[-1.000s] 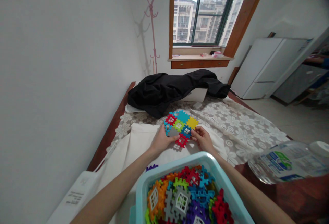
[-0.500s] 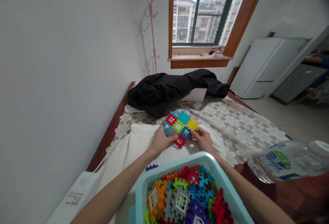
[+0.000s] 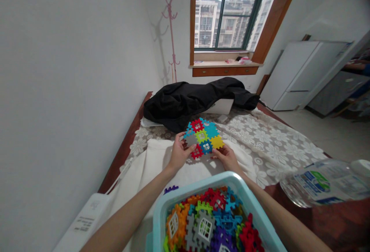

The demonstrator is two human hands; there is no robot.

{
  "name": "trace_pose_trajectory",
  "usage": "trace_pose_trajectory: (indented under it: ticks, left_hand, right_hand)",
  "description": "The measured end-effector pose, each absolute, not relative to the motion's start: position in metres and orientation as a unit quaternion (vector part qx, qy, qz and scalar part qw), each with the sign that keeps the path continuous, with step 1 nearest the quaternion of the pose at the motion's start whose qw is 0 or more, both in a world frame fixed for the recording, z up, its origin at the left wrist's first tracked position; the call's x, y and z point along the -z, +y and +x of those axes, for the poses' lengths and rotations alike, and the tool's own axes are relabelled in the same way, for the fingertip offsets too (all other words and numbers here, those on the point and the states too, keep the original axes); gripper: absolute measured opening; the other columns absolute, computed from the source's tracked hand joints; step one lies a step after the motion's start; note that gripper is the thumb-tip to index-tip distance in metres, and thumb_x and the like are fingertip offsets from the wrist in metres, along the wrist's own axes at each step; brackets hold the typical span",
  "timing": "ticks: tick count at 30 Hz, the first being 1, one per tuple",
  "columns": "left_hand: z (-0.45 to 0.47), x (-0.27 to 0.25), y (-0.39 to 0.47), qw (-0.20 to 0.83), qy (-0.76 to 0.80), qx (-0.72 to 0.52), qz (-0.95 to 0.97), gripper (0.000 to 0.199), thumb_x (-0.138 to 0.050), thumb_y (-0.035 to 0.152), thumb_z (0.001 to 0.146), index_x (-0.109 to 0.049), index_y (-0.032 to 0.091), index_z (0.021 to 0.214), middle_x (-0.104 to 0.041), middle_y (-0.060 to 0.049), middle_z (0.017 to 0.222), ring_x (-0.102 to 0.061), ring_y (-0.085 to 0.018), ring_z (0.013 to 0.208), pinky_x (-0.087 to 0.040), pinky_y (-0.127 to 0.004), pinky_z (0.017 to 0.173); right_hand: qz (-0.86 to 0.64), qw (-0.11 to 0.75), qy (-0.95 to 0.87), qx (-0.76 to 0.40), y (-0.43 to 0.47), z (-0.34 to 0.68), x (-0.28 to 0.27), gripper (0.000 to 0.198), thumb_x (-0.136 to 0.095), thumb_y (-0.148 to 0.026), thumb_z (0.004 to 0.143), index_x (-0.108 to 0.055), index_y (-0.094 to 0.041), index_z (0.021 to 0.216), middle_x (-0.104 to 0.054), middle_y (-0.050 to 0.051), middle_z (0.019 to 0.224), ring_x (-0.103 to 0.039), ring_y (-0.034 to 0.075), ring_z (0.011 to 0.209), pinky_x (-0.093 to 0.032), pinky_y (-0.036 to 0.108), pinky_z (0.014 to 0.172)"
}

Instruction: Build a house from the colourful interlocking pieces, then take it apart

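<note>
A flat panel of interlocking plastic tiles [image 3: 201, 135], in red, blue, lime, grey and yellow, is held up between both hands over the white cloth [image 3: 157, 159]. My left hand [image 3: 179, 152] grips its left side, thumb near the grey and lower red tiles. My right hand [image 3: 227, 157] pinches the lower right edge by the blue and yellow tiles. Some fingers are hidden behind the panel. Closer to me stands a light blue bin [image 3: 231, 178] filled with loose interlocking tiles [image 3: 205, 227]. One purple tile [image 3: 171, 189] lies just outside its far rim.
A black cloth [image 3: 179, 101] drapes over a white box-like object [image 3: 221, 106] at the far end of the patterned tablecloth [image 3: 268, 148]. A large clear plastic bottle [image 3: 320, 182] lies at the right. A white power strip [image 3: 83, 221] sits at the lower left.
The tile panel has been turned anticlockwise, so the red tile at its bottom swung left and the upper red tile rose. Both hands still grip it.
</note>
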State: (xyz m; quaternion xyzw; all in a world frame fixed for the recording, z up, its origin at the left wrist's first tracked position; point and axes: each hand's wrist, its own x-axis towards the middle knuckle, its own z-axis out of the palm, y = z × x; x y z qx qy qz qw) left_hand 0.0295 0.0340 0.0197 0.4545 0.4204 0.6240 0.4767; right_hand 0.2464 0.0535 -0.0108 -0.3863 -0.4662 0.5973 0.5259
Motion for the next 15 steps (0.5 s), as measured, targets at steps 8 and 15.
trace_pose_trajectory:
  ticks: [8,15]
  left_hand:
    - [0.0288,-0.0182,0.0322,0.424,0.407,-0.632,0.506,0.058,-0.081,0.028,0.08,-0.051,0.024,0.13,-0.073,-0.008,0.118,-0.073,-0.021,0.101,-0.06,-0.034,0.087]
    - [0.0243,-0.0137,0.0327,0.343,0.445,-0.63,0.536,0.052,-0.08,0.027,0.081,-0.06,0.024,0.128,-0.071,-0.005,0.109,-0.071,-0.019,0.095,-0.058,-0.031,0.083]
  right_hand:
    - [-0.388,0.58,-0.454,-0.554,0.0592,0.2522,0.0168,0.037,-0.086,-0.055,0.076,-0.071,-0.025,0.094,-0.075,0.002,0.092,-0.069,0.021,0.08,-0.058,0.033,0.071]
    - [-0.399,0.594,-0.492,-0.496,0.0599,0.2558,0.0113,0.036,-0.083,-0.056,0.079,-0.072,-0.025,0.093,-0.074,0.002,0.089,-0.067,0.021,0.082,-0.055,0.032,0.076]
